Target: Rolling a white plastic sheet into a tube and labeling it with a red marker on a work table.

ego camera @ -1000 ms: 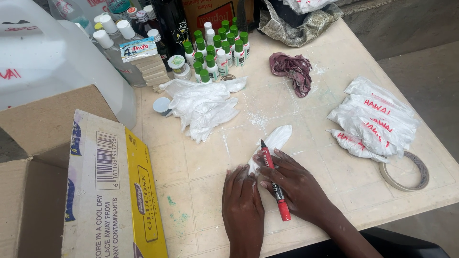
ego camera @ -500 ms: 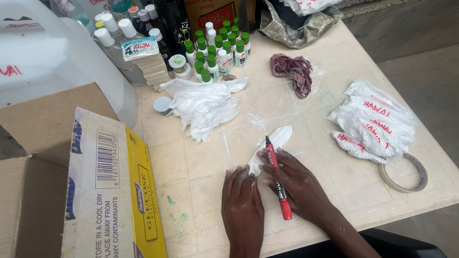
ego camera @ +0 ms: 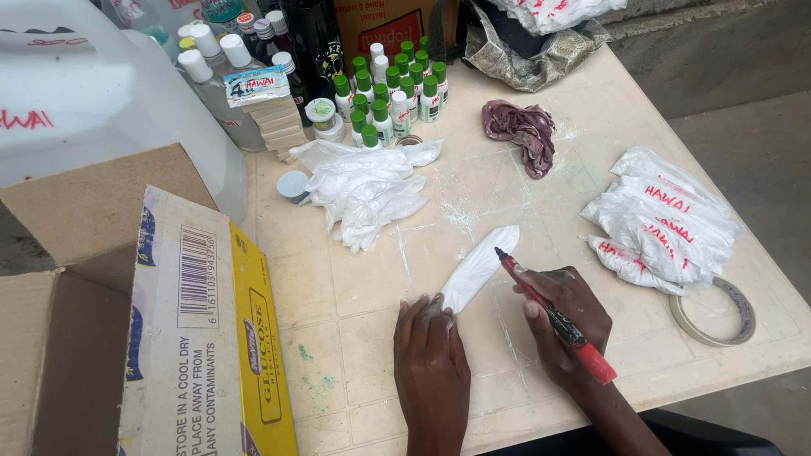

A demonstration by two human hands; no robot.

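A pale tiled table (ego camera: 355, 279) stood outdoors, dusted with white powder. At its near edge the left hand (ego camera: 432, 371) lay flat, fingers spread, its fingertips pressing the near end of one slim white packet (ego camera: 477, 268). The packet ran slantwise away toward the table's middle. The right hand (ego camera: 564, 325) was closed around one red marker (ego camera: 541, 300), whose tip stood at the packet's far right edge; contact could not be told.

Lettering this blank packet appeared to be the step in hand. The next stroke would call for firm hold-down by the left fingertips and the tip brought onto the packet's face.

At the near left corner stood one open carton (ego camera: 203, 329). Near the right edge lay one tape roll (ego camera: 714, 311), and just beyond it a pile of red-lettered packets (ego camera: 663, 219): at least five, overlapping too much for a full count. Toward the middle lay one heap of blank bags (ego camera: 367, 186), uncountable, with one small blue cap (ego camera: 293, 184) beside it. Farther off lay one maroon cloth (ego camera: 519, 131). Along the far edge stood a cluster of green-capped bottles (ego camera: 393, 97), roughly a dozen or more, and one large white jug (ego camera: 93, 101) stood at the far left corner.
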